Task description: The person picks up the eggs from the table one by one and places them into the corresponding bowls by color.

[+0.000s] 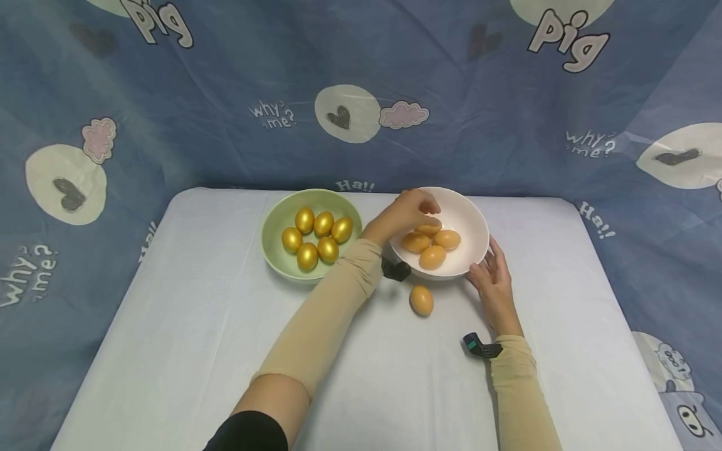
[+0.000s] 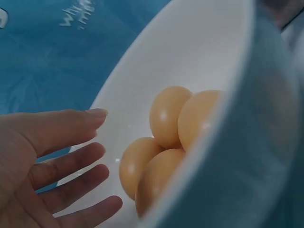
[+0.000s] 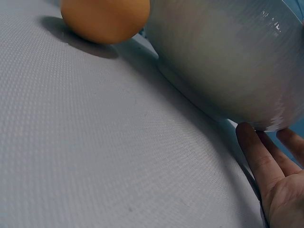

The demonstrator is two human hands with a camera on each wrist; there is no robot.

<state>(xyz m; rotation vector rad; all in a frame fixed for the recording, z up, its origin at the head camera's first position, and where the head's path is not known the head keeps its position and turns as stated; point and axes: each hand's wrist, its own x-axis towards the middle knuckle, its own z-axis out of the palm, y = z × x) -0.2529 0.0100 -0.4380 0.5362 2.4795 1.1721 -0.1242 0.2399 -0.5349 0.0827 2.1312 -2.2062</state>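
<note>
My left hand [image 1: 407, 214] is over the left side of a white bowl [image 1: 472, 225], its thumb and fingers spread apart with nothing between them. Several brown eggs [image 1: 432, 257] lie together in the bowl, close to the left fingertips [image 2: 98, 173]. My right hand [image 1: 496, 291] touches the bowl's outer wall at the lower right with its fingertips, the fingers fairly straight. In the right wrist view these fingers [image 3: 262, 159] reach the lower side of the white bowl [image 3: 223, 57]. One more brown egg [image 1: 421, 300] lies on the table just in front of the bowl.
To the left, a green bowl [image 1: 273, 257] holds several golden eggs [image 1: 307, 257]; the left forearm [image 1: 327, 319] passes close by its right side. A white cloth covers the table [image 1: 186, 351]. Behind the table hangs a blue printed curtain [image 1: 225, 75].
</note>
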